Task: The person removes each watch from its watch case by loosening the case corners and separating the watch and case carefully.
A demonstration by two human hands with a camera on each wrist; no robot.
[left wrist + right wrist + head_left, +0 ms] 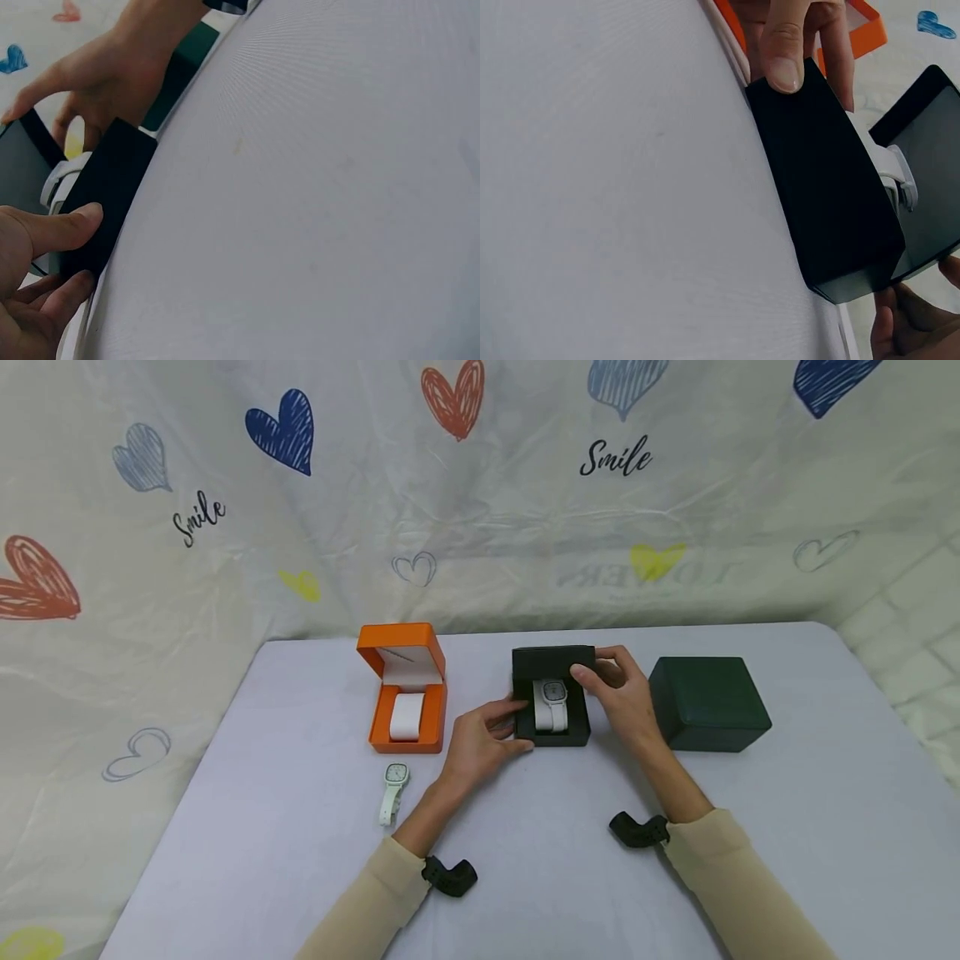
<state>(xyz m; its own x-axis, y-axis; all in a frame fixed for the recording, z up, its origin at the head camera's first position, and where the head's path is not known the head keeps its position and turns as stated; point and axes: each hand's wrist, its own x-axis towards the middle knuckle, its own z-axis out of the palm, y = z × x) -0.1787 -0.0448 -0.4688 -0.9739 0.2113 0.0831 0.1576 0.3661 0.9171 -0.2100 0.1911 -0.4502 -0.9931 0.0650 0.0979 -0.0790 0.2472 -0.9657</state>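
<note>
A black watch box (552, 740) stands at the back middle of the table, its lid (553, 657) raised. Inside it, a white-strapped watch (554, 693) sits round a white cushion. My left hand (476, 739) grips the box's left side, the thumb (79, 225) pressed on the front wall in the left wrist view. With thumb in front and fingers behind, my right hand (628, 697) pinches the right edge of the lid. In the right wrist view the box's dark front (825, 180) hides most of the cushion.
Left of the black box stands an open orange watch box (381, 727) with a bare white cushion (407, 717). A pale green watch (393, 789) lies in front of it. At the right is a closed dark green box (708, 702). A heart-printed cloth (487, 527) hangs behind the table.
</note>
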